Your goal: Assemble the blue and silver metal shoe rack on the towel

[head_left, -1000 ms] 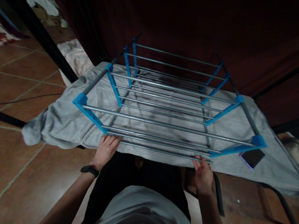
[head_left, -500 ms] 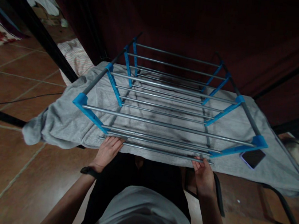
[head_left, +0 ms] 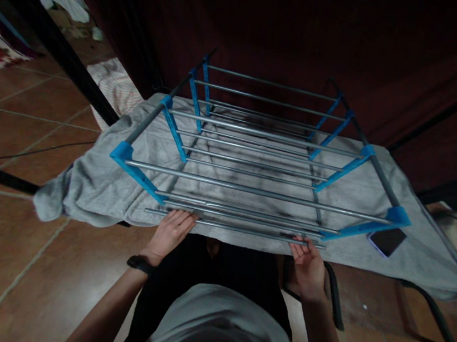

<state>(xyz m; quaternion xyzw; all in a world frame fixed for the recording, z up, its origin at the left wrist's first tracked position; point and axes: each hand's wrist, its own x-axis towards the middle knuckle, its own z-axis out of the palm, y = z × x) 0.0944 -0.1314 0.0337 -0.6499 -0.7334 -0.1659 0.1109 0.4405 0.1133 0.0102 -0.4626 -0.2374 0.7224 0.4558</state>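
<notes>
A rack of grey metal tubes [head_left: 251, 190] with blue plastic joints [head_left: 122, 152] lies on a grey cloth [head_left: 95, 187]. Along the cloth's front edge, just before the rack, runs a separate thin metal tube [head_left: 241, 229]. My left hand [head_left: 173, 234] is closed over this tube toward its left end, fingers on top. Near the other end, the fingers of my right hand [head_left: 306, 264] curl up around the same tube, palm partly showing. Both thumbs are largely hidden.
A phone [head_left: 387, 241] rests on the cloth beside the rack's right front corner. Behind hangs a dark red curtain [head_left: 281, 26]. A dark metal bar [head_left: 70, 60] slants down on the left, and a striped cloth [head_left: 109, 85] lies past it. Tiled floor [head_left: 0, 242] surrounds the surface.
The loose tube has slid a little to the left. My left hand sits slightly farther right, and my right hand slightly farther left. The rack has stayed in place.
</notes>
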